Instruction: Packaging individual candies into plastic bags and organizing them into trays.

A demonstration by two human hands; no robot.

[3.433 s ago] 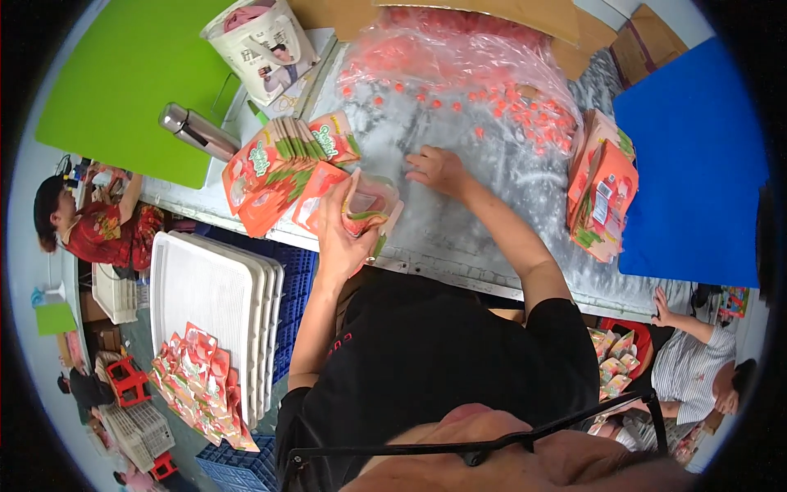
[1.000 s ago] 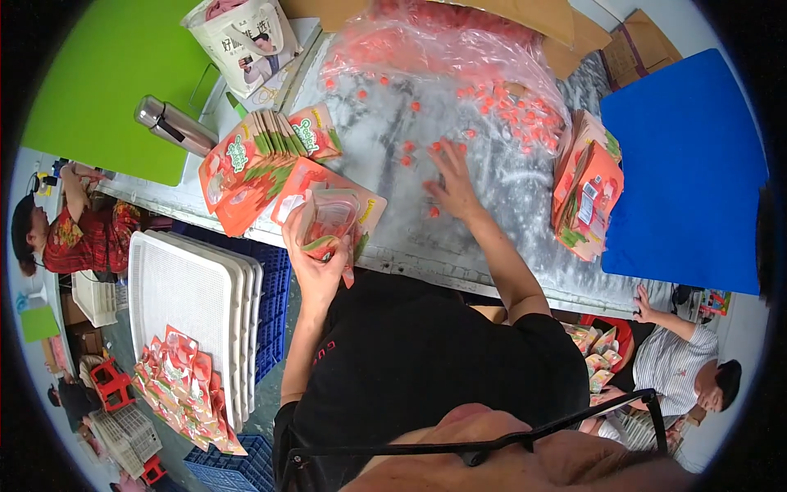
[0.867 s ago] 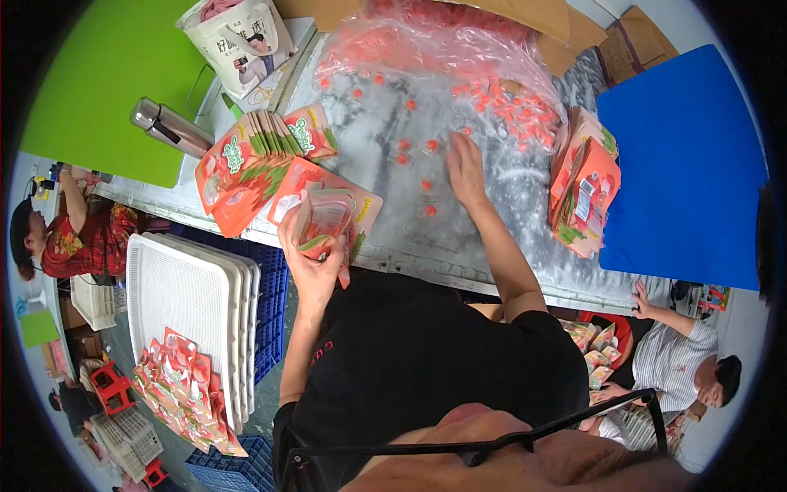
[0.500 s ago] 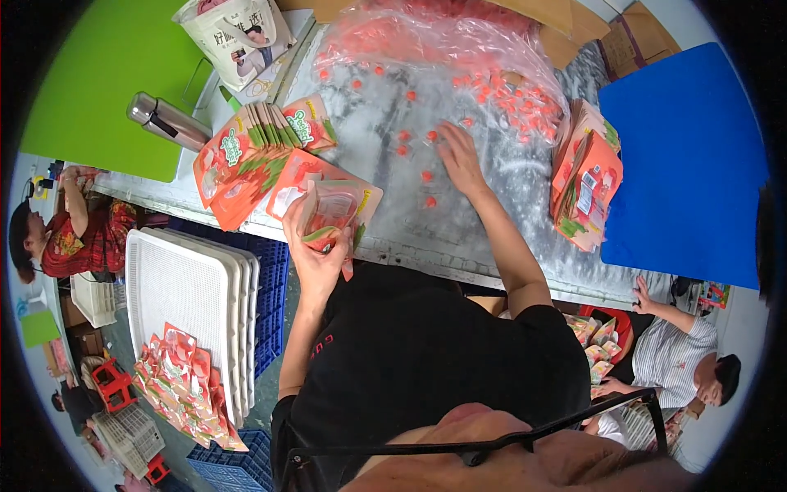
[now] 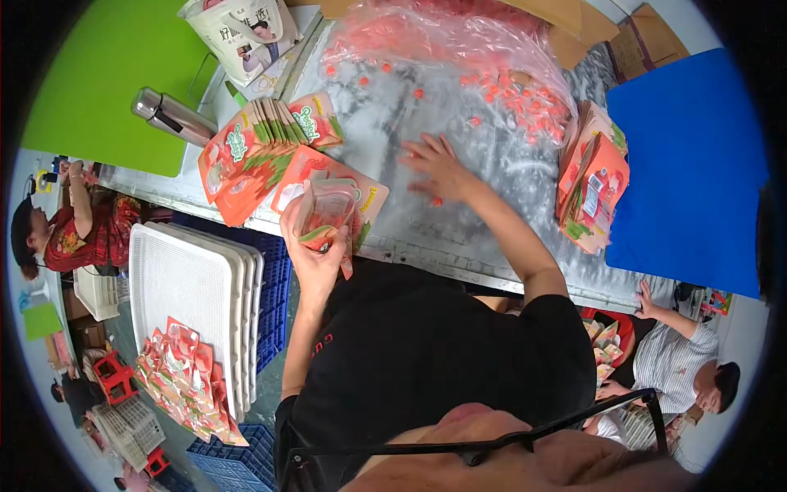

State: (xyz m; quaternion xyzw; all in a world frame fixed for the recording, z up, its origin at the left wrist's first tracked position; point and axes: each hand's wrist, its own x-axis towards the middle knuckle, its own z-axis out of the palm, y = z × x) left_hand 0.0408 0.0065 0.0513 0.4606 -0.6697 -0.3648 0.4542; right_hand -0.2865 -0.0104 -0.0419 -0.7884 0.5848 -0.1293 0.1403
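My left hand (image 5: 316,246) grips a red and pink pouch (image 5: 329,201) near the table's front edge. The pouch's mouth gapes, showing its clear inside. Another flat pouch (image 5: 310,162) lies just behind it, beside a fanned row of pouches (image 5: 246,152). My right hand (image 5: 443,170) is over the middle of the table, palm down with fingers spread. A small red wrapped piece (image 5: 437,202) shows beside its palm; whatever lies beneath the hand is hidden. More loose red pieces (image 5: 419,93) are scattered farther back, in front of a large clear plastic bag (image 5: 434,37) full of them.
On the right, another pile of pouches (image 5: 592,184) lies beside a blue board (image 5: 689,172). A steel flask (image 5: 172,116) and a white bag (image 5: 242,41) stand at the left. Below are stacked white trays (image 5: 184,271) with filled pouches (image 5: 184,369). Other people sit on both sides.
My right hand has moved left and toward me, its fingers spreading over where several loose red pieces lay. My left hand keeps its hold on the pouch, whose mouth looks wider.
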